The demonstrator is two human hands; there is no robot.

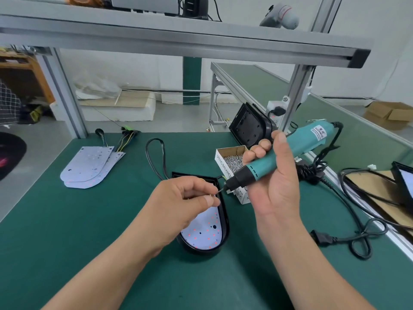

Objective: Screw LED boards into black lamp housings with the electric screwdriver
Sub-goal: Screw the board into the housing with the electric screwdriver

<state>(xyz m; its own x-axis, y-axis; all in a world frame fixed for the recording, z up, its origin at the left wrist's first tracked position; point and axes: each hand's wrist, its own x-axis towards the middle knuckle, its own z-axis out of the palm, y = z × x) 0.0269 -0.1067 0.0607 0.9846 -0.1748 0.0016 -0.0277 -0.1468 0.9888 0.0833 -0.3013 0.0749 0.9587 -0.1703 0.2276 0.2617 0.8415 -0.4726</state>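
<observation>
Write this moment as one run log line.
right hand: grips electric screwdriver | left hand: pinches small item at its tip | LED board: lying in black housing

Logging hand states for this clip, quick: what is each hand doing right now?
Left hand: pinching a tiny metal piece, likely a screw, at the bit tip.
Right hand: closed around the teal plastic electric screwdriver.

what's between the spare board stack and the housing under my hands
Head view: mostly bare mat, with a black cable loop lying nearer the housing than the board stack.
</observation>
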